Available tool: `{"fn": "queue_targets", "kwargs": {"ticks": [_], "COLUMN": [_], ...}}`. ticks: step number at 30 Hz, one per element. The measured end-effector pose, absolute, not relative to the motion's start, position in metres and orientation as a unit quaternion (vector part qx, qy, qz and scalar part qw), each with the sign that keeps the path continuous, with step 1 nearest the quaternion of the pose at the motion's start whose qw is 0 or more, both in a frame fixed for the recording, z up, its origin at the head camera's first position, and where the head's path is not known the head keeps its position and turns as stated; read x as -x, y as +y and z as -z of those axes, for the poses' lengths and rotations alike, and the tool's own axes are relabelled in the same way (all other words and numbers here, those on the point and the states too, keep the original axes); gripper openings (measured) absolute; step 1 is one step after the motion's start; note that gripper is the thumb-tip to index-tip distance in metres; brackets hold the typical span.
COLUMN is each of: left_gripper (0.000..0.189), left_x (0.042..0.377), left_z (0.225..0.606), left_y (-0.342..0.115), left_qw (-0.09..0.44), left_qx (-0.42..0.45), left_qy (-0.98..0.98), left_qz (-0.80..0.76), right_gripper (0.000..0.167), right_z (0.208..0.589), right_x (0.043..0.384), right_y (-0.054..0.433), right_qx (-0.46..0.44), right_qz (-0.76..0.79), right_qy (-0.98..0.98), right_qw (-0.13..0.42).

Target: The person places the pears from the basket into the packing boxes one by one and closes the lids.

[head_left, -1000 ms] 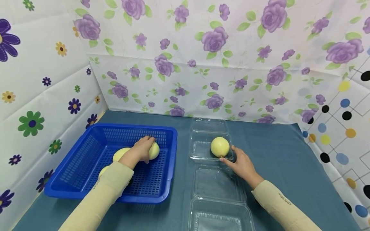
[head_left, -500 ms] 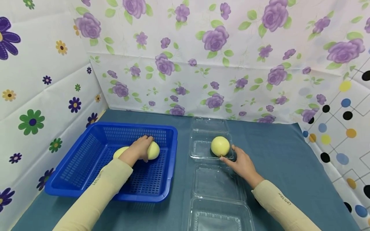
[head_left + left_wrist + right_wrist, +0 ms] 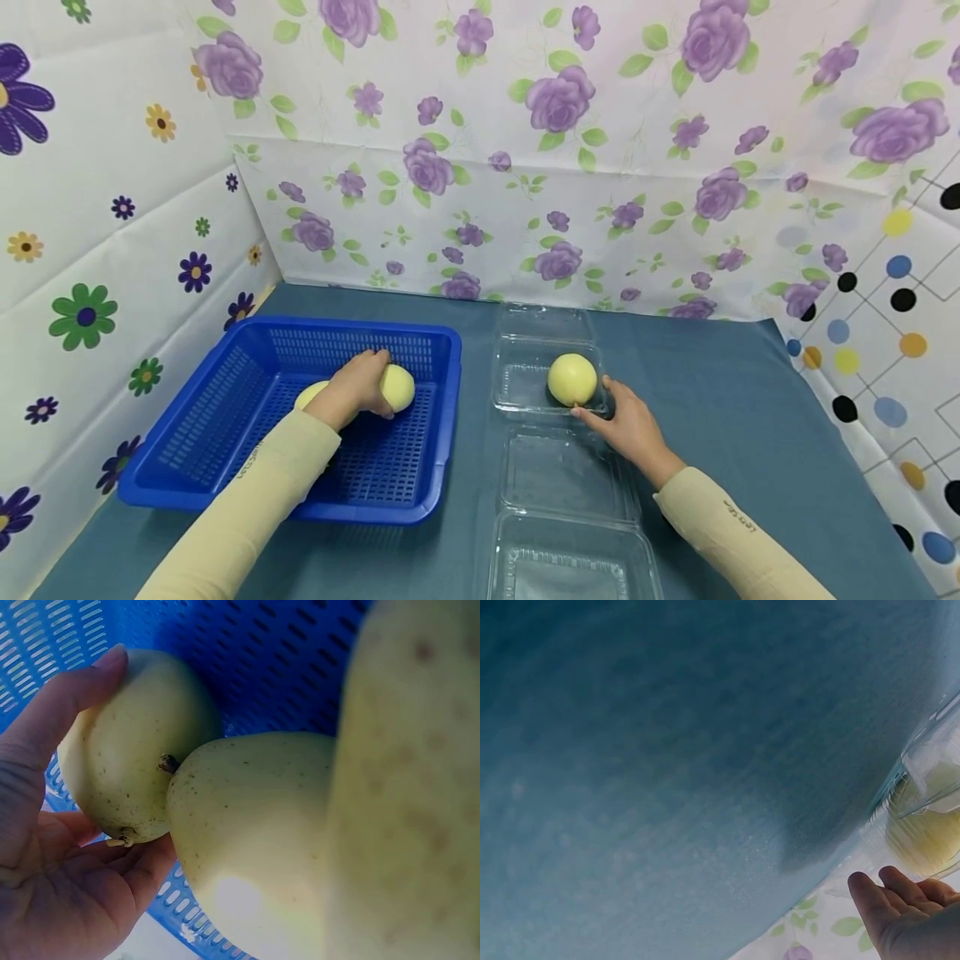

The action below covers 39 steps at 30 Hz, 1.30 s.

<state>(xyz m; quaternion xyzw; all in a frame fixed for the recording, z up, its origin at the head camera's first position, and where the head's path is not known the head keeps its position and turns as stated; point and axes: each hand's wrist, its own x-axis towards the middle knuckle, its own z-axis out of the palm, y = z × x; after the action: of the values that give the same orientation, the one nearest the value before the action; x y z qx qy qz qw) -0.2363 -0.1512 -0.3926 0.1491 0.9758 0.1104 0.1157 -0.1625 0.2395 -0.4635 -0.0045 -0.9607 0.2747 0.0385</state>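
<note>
In the head view, my left hand (image 3: pixel 358 385) reaches into the blue basket (image 3: pixel 442 425) and grips a pale yellow mango (image 3: pixel 399 388). The left wrist view shows the thumb over this speckled mango (image 3: pixel 142 735) and the fingers beneath it. Touching it is a second mango (image 3: pixel 255 825), with a third mango (image 3: pixel 412 787) close to the camera. My right hand (image 3: pixel 632 425) is at the near right corner of a clear plastic clamshell box (image 3: pixel 521 385), fingers extended. Inside that box sits another mango (image 3: pixel 572 380). Whether the right fingertips touch the mango is unclear.
Nearer me, a second clear clamshell box (image 3: pixel 566 575) lies with its lid (image 3: pixel 558 471) folded back toward the first box. Blue-grey cloth (image 3: pixel 712 375) covers the table. A flowered sheet (image 3: pixel 480 167) hangs behind, with patterned sheets at both sides.
My left hand has shifted slightly left around the mango inside the basket, showing more of it. The right hand and both boxes are nearly unchanged.
</note>
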Motion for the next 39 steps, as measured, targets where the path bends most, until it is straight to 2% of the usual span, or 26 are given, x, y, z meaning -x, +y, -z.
{"fn": "queue_targets", "kwargs": {"ticks": [9, 24, 33, 39], "left_gripper": [0.089, 0.080, 0.080, 0.079], "left_x": [0.231, 0.223, 0.217, 0.214], "left_z": [0.382, 0.364, 0.352, 0.344], "left_y": [-0.148, -0.137, -0.123, -0.109], "left_qw": [0.093, -0.001, -0.014, -0.004], "left_qx": [-0.120, -0.037, -0.007, 0.000], "left_qy": [0.977, 0.962, 0.957, 0.951], "left_qz": [-0.152, -0.270, -0.288, -0.310], "right_gripper": [0.091, 0.092, 0.092, 0.093], "right_z": [0.464, 0.464, 0.464, 0.465], "right_x": [0.163, 0.162, 0.163, 0.164], "right_y": [0.240, 0.240, 0.240, 0.240], "right_qx": [0.003, 0.002, 0.008, 0.007], "right_qz": [-0.281, -0.277, -0.299, -0.301], "right_qy": [-0.959, -0.960, -0.954, -0.953], "right_qw": [0.037, 0.035, 0.027, 0.024]}}
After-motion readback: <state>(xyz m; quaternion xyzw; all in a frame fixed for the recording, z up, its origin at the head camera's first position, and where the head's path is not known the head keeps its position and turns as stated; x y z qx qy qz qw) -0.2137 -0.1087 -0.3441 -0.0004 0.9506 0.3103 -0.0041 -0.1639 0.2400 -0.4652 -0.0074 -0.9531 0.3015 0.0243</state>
